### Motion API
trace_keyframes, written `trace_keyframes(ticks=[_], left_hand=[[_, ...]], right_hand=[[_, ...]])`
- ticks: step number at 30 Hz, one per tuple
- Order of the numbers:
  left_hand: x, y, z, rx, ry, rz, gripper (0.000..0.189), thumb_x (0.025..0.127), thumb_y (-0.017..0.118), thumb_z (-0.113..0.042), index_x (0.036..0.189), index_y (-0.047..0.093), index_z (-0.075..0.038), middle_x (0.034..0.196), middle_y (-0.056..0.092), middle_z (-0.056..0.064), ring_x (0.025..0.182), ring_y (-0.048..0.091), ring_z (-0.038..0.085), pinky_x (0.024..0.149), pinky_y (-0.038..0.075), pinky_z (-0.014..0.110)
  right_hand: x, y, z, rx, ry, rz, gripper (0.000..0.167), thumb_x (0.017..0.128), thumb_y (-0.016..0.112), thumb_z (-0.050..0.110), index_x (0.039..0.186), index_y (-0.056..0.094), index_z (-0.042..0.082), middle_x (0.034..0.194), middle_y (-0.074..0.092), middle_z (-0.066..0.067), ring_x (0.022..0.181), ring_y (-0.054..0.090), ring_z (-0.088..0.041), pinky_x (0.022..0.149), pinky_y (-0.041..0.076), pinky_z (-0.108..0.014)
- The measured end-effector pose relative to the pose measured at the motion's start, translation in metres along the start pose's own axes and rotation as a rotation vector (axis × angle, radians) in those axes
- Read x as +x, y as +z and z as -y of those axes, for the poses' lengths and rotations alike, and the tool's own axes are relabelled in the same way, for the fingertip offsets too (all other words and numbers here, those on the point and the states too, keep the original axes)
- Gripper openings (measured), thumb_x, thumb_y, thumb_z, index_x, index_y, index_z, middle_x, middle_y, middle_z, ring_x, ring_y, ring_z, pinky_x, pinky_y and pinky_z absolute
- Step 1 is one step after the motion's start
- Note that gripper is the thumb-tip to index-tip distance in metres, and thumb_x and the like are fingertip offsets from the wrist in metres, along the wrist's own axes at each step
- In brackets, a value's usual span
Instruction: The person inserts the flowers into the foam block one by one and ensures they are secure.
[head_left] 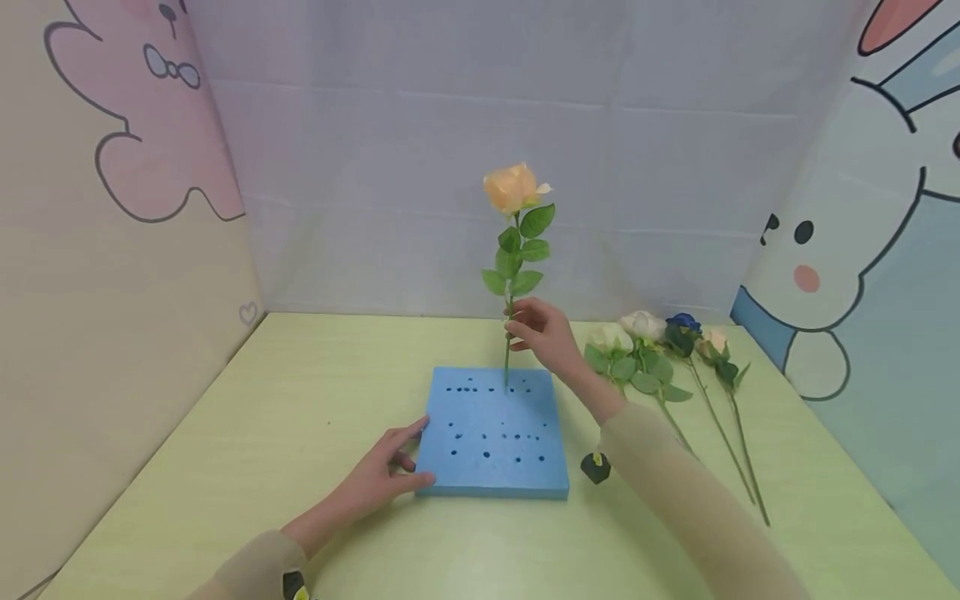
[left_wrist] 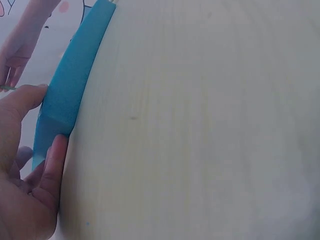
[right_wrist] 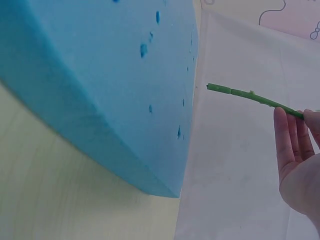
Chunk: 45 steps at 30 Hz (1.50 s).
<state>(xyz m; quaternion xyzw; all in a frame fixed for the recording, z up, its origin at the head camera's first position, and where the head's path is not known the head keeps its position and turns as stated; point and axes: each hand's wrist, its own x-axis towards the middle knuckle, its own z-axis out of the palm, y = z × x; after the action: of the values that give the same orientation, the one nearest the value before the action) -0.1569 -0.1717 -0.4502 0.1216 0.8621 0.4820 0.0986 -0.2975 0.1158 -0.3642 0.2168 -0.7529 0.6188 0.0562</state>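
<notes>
My right hand (head_left: 542, 333) pinches the green stem of a peach rose (head_left: 513, 190) held upright, bloom on top, over the far part of a blue foam block (head_left: 495, 414). In the right wrist view the cut end of the stem (right_wrist: 240, 93) points at the block's holed face, with a gap between them. My left hand (head_left: 378, 473) rests against the block's left side, index finger stretched to the edge and thumb at the near left corner. The left wrist view shows the fingertips (left_wrist: 59, 142) touching the side of the block (left_wrist: 75, 75). Rows of small holes dot its top.
To the right on the pale table (head_left: 360, 358) lie a cream rose (head_left: 611, 337), a white rose (head_left: 642, 325), a dark blue rose (head_left: 682, 329) and another peach rose (head_left: 714, 343), stems toward me. A white cloth (head_left: 420, 167) hangs behind; cartoon-printed sheets flank both sides.
</notes>
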Motion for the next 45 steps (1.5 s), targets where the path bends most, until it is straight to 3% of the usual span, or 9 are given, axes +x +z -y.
trace_keyframes(ticks=[10,32,38,45], left_hand=[[0.0,0.002,0.002,-0.006,-0.01,0.002,0.085,0.084,0.079,-0.029,0.155,0.033,-0.022,0.146,0.043,0.013,0.094,0.055,0.012,0.073,0.049,0.018],[0.002,0.005,0.001,0.011,-0.026,0.0,0.085,0.084,0.079,-0.031,0.155,0.033,-0.024,0.146,0.044,0.011,0.096,0.056,0.014,0.071,0.048,0.019],[0.002,0.005,0.005,0.011,-0.024,-0.003,0.085,0.083,0.079,-0.032,0.155,0.034,-0.025,0.147,0.045,0.01,0.095,0.056,0.013,0.072,0.048,0.019],[0.003,0.005,0.008,0.015,-0.026,-0.014,0.085,0.083,0.08,-0.033,0.154,0.035,-0.027,0.145,0.046,0.009,0.096,0.056,0.014,0.073,0.048,0.02]], right_hand=[[0.014,0.025,0.001,-0.038,-0.013,-0.04,0.02,0.095,0.061,0.003,0.114,0.063,-0.003,0.109,0.067,-0.025,0.093,0.07,-0.032,0.072,0.062,-0.035],[0.017,0.044,-0.004,-0.175,0.011,0.012,0.017,0.095,0.065,0.01,0.11,0.066,0.001,0.103,0.072,-0.018,0.091,0.072,-0.028,0.077,0.061,-0.043],[0.017,0.044,-0.003,-0.194,0.023,0.04,0.02,0.095,0.065,0.012,0.111,0.065,-0.001,0.106,0.071,-0.018,0.094,0.072,-0.035,0.08,0.06,-0.05],[0.017,0.042,0.004,-0.232,0.059,0.08,0.018,0.095,0.066,0.012,0.109,0.066,0.001,0.106,0.071,-0.019,0.094,0.071,-0.039,0.077,0.061,-0.043]])
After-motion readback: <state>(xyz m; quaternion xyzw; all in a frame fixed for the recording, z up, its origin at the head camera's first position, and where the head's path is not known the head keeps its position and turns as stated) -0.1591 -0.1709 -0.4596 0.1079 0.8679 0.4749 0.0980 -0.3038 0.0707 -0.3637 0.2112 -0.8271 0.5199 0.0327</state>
